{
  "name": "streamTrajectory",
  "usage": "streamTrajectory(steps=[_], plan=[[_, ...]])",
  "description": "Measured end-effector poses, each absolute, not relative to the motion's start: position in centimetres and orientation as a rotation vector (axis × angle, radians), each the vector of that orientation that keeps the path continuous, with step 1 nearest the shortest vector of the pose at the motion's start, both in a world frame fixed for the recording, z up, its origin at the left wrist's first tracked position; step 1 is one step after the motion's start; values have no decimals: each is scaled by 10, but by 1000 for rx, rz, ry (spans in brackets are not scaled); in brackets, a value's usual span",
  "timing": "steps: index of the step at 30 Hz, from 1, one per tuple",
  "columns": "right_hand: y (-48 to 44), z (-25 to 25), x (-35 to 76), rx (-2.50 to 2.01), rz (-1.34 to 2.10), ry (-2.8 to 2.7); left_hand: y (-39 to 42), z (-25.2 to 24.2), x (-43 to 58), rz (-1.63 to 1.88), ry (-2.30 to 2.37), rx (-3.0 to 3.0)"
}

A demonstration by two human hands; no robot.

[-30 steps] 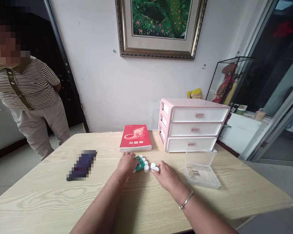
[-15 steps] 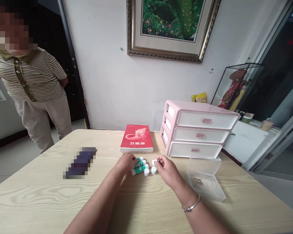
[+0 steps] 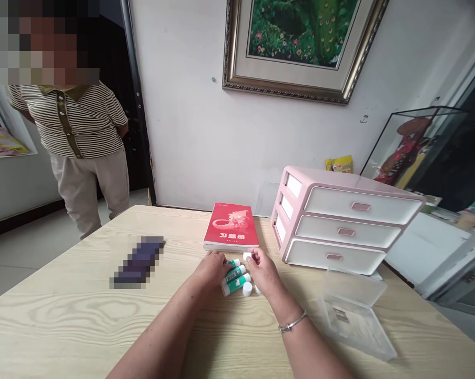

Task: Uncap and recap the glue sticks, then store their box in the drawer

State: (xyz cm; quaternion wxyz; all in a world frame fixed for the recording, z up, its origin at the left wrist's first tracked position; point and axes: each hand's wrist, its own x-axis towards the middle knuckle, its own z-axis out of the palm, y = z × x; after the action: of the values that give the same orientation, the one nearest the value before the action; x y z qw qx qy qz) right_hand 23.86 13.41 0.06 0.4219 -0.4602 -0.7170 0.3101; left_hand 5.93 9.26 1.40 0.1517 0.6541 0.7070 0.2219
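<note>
Several green-and-white glue sticks [image 3: 236, 285] lie side by side on the table, without caps. My left hand [image 3: 212, 268] is at their left end, its fingers closed on the farthest glue stick [image 3: 234, 263], whose near end is hidden by the hand. In a pinch between thumb and fingertips, my right hand [image 3: 264, 271] holds a small white cap [image 3: 247, 256], just beyond the white ends of the sticks. A loose white cap [image 3: 247, 289] stands by the nearest stick. Another cap [image 3: 256, 290] is partly covered by my right hand.
Behind the hands lies a red book [image 3: 231, 226]. A pink-and-white drawer unit [image 3: 351, 210] stands at the back right, with an open clear plastic box [image 3: 359, 323] before it. A blurred dark object [image 3: 138, 261] lies left on the table [image 3: 63, 326]. A person [image 3: 79, 126] stands beyond.
My right hand has lifted the white cap slightly away from the loose caps, toward the far glue stick's end. My left hand stays at the sticks. The view has shifted left.
</note>
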Motion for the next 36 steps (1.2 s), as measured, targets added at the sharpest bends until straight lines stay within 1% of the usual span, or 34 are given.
streamTrajectory(steps=[3, 6, 12, 16, 20, 25, 27, 33, 36], plan=[[137, -5, 245, -1102, 799, -1798, 89, 11, 56, 703, 1994, 1886], [135, 3, 252, -992, 883, -1762, 76, 19, 50, 791, 1879, 1886], [112, 35, 265, -761, 1017, -1763, 44, 53, 49, 998, 1313, 1816], [99, 51, 273, -728, 1060, -1836, 34, 62, 53, 989, 1135, 1721], [92, 59, 277, -742, 1058, -1929, 30, 67, 56, 943, 1109, 1695], [87, 65, 278, -679, 804, -2098, 27, 70, 57, 875, 1130, 1715], [86, 66, 277, -697, 756, -2116, 26, 69, 59, 878, 1151, 1721], [87, 60, 269, -749, 886, -2052, 28, 65, 67, 912, 1224, 1748], [88, 51, 262, -867, 978, -1933, 32, 61, 71, 977, 1305, 1802]])
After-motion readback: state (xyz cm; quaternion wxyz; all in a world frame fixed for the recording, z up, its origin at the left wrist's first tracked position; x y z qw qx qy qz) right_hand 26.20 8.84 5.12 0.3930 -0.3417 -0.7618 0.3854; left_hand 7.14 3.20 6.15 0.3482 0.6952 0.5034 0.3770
